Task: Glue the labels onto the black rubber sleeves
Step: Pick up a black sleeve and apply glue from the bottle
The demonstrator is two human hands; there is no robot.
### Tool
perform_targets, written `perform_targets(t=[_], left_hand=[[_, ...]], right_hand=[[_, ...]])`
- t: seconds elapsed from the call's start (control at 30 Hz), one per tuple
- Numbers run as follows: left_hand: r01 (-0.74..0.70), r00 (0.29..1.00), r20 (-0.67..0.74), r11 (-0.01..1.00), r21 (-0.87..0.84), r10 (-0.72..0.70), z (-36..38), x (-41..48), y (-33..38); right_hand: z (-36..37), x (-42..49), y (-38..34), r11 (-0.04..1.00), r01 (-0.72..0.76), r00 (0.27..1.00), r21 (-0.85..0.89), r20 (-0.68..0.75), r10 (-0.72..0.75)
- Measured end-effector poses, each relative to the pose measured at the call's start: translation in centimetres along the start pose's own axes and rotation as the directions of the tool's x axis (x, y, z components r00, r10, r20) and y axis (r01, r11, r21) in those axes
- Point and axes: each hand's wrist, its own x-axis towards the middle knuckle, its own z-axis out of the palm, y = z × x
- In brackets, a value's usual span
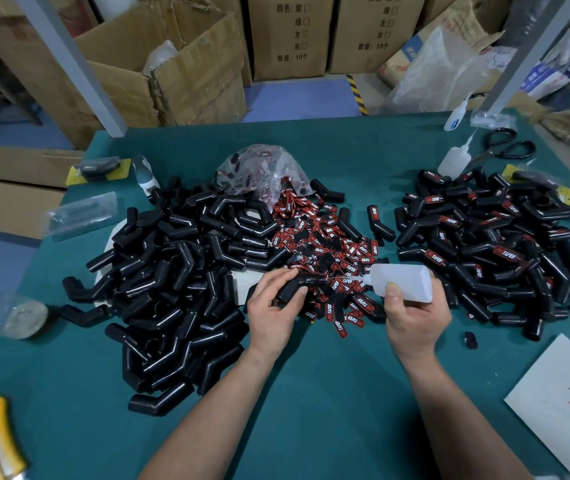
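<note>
left hand (273, 306) grips sleeve (297, 287) | right hand (415, 317) grips bottle (401, 282), nozzle pointing 9 o'clock at sleeve | risk: overflow glue may drip onto labels (328, 237) beneath, bonding them

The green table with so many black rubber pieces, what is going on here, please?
A person is gluing labels at the green-covered table. The left hand holds one bent black rubber sleeve, and the right hand grips a translucent white plastic glue bottle, its nozzle aimed at that sleeve. A pile of unlabelled sleeves lies on the left, loose red-and-black labels in the middle, and a pile of sleeves already labelled on the right.
</note>
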Motion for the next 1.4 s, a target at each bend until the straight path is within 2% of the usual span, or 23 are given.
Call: perform_targets(t=[0.77, 1.23, 1.4], left_hand=[[0.053, 0.999, -0.003, 0.998, -0.021, -0.053, 0.0, -0.1, 0.5], [0.034, 0.999, -0.012, 0.999, -0.028, -0.035, 0.1, -0.1, 0.4], [0.025, 1.000, -0.005, 1.000, -0.014, -0.025, 0.0, -0.1, 0.0]], right_hand=[[0.1, 0.0, -0.7, 0.998, -0.022, 1.000, 0.056, 0.003, 0.022], [0.1, -0.2, 0.3, 0.998, -0.028, 0.999, 0.051, 0.038, 0.026], [0.4, -0.2, -0.4, 0.999, 0.011, 0.999, 0.045, 0.035, -0.013]])
